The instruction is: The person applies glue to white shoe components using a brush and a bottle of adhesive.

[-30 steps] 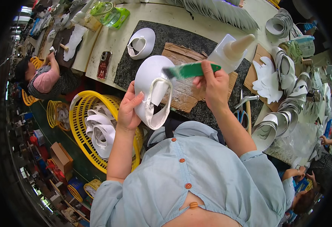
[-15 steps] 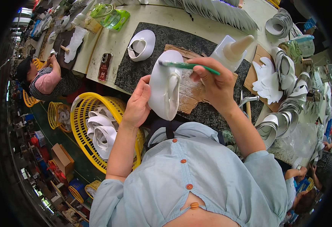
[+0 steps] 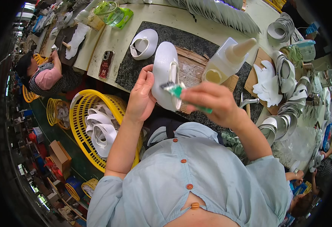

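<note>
My left hand (image 3: 143, 92) grips a white shoe upper (image 3: 164, 60) by its left side, holding it up over the near edge of the table. Closed around a green-handled brush (image 3: 173, 89), my right hand (image 3: 213, 102) is slightly smeared by motion. The brush's dark bristles lie against the lower part of the upper, which looks glossy. Another white shoe upper (image 3: 151, 36) rests on the dark speckled mat (image 3: 181, 34) just behind. To its right, a translucent squeeze bottle (image 3: 226, 56) with a cone nozzle and yellowish liquid stands by worn cardboard (image 3: 190, 58).
A yellow basket (image 3: 75, 125) of white uppers is at my left. On the table are a phone (image 3: 105, 65), a green-handled jug (image 3: 113, 17), a hammer (image 3: 248, 102), white cut pieces (image 3: 266, 81) and rows of curved white pieces (image 3: 219, 17). A co-worker (image 3: 46, 75) sits far left.
My right hand has brought the brush down and toward me, from the upper's top end to its lower part. The upper has turned slightly and risen a little.
</note>
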Demonstrator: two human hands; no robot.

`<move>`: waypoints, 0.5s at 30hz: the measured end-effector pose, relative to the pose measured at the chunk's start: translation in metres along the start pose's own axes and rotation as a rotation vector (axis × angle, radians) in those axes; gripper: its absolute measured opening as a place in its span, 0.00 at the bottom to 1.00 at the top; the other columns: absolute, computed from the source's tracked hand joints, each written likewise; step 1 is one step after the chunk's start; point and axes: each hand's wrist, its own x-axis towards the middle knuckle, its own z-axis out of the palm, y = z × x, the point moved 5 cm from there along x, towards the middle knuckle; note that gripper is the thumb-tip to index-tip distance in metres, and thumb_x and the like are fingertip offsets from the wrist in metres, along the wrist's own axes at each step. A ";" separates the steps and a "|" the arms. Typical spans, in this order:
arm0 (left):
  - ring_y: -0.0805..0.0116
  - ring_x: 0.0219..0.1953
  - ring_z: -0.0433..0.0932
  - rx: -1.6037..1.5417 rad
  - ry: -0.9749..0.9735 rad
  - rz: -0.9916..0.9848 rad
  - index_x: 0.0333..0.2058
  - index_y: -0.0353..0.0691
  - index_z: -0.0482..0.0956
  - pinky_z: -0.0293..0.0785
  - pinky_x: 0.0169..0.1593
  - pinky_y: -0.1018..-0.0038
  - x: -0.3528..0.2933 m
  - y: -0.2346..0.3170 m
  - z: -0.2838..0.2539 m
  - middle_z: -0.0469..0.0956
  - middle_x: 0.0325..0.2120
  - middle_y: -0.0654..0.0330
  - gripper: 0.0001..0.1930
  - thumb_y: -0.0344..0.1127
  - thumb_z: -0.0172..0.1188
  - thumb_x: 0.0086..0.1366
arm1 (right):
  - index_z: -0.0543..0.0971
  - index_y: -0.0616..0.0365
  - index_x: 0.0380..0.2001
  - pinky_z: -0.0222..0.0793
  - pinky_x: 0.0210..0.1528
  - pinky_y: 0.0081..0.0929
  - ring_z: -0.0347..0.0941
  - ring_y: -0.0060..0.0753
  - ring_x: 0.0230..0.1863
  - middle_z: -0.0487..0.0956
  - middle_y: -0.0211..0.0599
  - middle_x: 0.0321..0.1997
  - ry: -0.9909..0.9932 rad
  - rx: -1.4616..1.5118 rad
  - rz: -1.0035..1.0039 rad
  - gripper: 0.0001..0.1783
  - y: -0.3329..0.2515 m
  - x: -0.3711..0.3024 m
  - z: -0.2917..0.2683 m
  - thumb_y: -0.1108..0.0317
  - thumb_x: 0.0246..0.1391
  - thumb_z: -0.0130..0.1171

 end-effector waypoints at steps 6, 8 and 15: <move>0.71 0.51 0.71 -0.066 0.040 0.026 0.55 0.44 0.62 0.69 0.55 0.69 0.000 -0.004 0.003 0.70 0.49 0.62 0.17 0.42 0.43 0.72 | 0.78 0.61 0.40 0.71 0.31 0.30 0.76 0.39 0.31 0.79 0.41 0.36 0.017 -0.042 -0.030 0.16 -0.010 -0.007 -0.003 0.71 0.45 0.65; 0.70 0.52 0.70 -0.092 0.007 -0.004 0.56 0.43 0.61 0.68 0.56 0.68 0.002 -0.007 -0.001 0.70 0.50 0.61 0.19 0.42 0.44 0.71 | 0.78 0.61 0.39 0.72 0.31 0.31 0.75 0.40 0.31 0.78 0.40 0.34 0.074 -0.061 -0.010 0.15 -0.006 -0.006 -0.007 0.73 0.44 0.65; 0.66 0.57 0.66 -0.112 -0.105 -0.016 0.63 0.38 0.54 0.64 0.60 0.66 0.005 -0.016 0.007 0.63 0.57 0.56 0.31 0.28 0.56 0.62 | 0.78 0.63 0.38 0.71 0.32 0.25 0.77 0.36 0.32 0.78 0.42 0.33 0.249 -0.005 0.268 0.09 0.036 -0.002 -0.019 0.74 0.53 0.58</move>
